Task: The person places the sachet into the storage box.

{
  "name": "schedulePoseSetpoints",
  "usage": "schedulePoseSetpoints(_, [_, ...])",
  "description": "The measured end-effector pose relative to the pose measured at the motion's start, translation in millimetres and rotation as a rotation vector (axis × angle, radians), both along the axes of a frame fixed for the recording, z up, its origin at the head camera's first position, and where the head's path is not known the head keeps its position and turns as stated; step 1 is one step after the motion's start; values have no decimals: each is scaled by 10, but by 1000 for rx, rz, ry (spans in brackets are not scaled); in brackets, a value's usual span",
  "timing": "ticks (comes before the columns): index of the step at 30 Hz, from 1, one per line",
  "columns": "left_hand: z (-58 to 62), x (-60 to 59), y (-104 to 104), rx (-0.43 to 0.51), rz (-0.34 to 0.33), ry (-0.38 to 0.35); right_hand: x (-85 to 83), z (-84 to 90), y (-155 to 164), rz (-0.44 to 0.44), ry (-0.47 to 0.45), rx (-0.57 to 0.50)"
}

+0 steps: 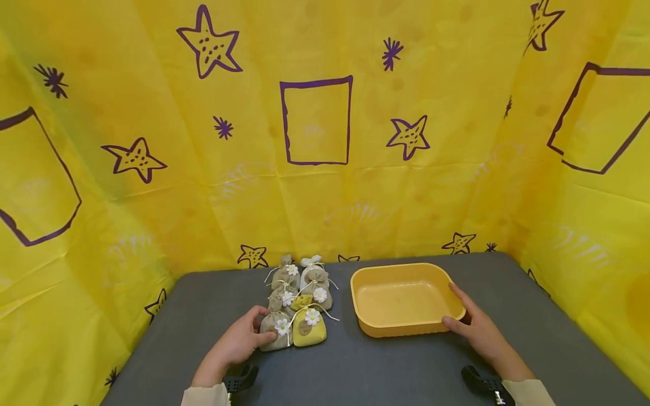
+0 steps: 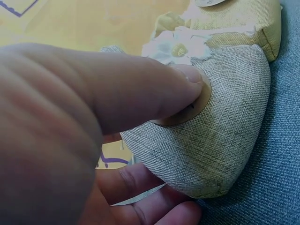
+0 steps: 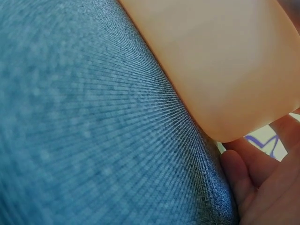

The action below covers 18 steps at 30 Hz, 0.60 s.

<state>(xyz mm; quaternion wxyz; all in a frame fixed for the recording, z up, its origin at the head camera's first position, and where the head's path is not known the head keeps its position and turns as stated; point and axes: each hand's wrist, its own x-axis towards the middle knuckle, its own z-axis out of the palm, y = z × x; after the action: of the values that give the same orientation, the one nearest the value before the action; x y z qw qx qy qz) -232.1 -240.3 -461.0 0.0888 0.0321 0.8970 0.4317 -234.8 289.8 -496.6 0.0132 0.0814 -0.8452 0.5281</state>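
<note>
My left hand [image 1: 237,340] grips a small grey-beige linen sachet [image 2: 229,117] at the near left of a cluster of sachets. Its thumb presses a round tag below a white flower, and the other fingers curl round the bag's side. Right beside it lies a yellow sachet [image 1: 311,334] with a white flower and a tied cord. Over on the right, my right hand [image 1: 479,330] holds a yellow-orange plastic tub [image 1: 401,330] at its right end, thumb at the near corner and fingers along the right side. The visible inside of the tub holds nothing.
Behind the two front sachets stand several more tied sachets, beige ones [image 1: 316,277] and a white one [image 1: 304,276]. All stand on a dark grey table [image 1: 345,372]. Yellow cloth [image 1: 325,214] with purple drawings surrounds the table at the back and sides.
</note>
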Motion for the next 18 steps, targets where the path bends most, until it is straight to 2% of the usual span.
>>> schedulePoseSetpoints(10, [-13,-1,14,-30,17,5,-2,6,-1,5,-10,5])
schedulePoseSetpoints(18, [-16,1,8,-11,13,1,-18,-10,2,15,-10,-15])
